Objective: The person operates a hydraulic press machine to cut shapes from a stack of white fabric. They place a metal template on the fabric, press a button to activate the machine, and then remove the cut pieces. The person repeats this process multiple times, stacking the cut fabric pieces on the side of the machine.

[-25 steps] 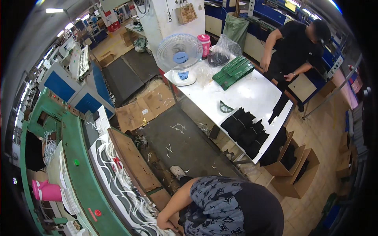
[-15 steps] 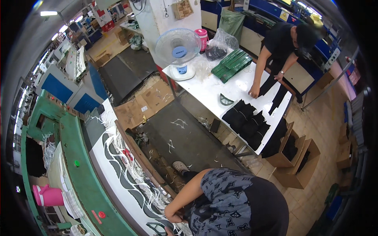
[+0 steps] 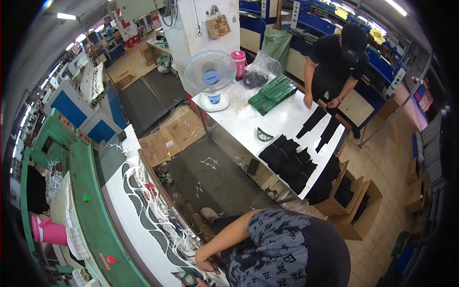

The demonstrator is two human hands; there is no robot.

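Note:
My right hand [image 3: 205,263] reaches down over the near end of the green bench, fingers curled; what they hold is hidden. At the bottom edge my left hand [image 3: 195,283] shows only in part, closed at a small curved dark green piece [image 3: 184,276]. Loose white strips [image 3: 158,210] lie tangled along the bench edge beside my hands. A white sheet [image 3: 138,225] with wavy dark grey pieces runs next to them.
Across the aisle, a co-worker [image 3: 337,62] stands at a white table [image 3: 244,119] bearing black pieces [image 3: 289,160], green pieces [image 3: 272,93] and a fan [image 3: 210,79]. Open cardboard boxes [image 3: 358,210] stand by its corner. A green machine [image 3: 91,205] lies left; dark matting [image 3: 210,172] covers the aisle.
My view has shifted slightly. The co-worker has straightened up and drawn both hands back toward the table's far edge. My right hand stays low at the bench; the curved green piece has turned.

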